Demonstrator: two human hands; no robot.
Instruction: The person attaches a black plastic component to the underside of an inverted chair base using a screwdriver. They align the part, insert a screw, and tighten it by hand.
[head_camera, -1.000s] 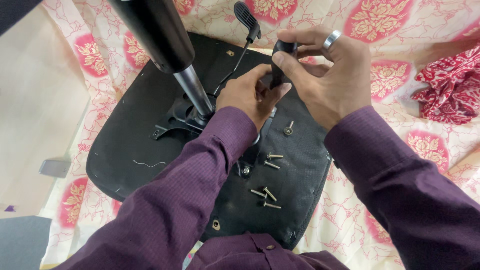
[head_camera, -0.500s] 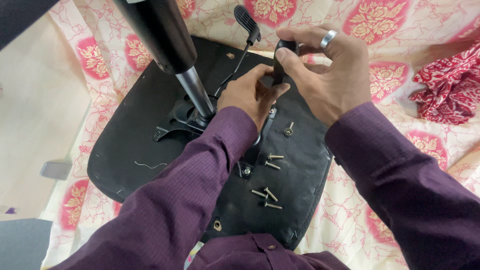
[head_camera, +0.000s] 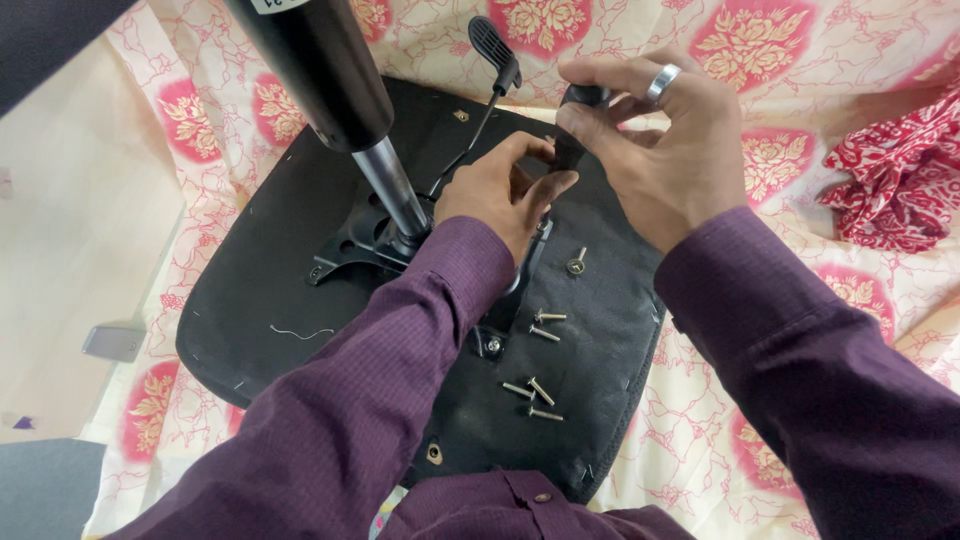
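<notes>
Got my right hand fingers pinched round the black screwdriver handle, left hand fingers gripping its lower end against the upturned chair seat, loose screws lying just below my fingers.

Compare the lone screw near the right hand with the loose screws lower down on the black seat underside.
The lone screw stands by itself, head toward the camera, close below the right hand. The loose screws lie flat on their sides in a scattered group, nearer the person. All are silvery metal and rest on the seat underside.
</notes>
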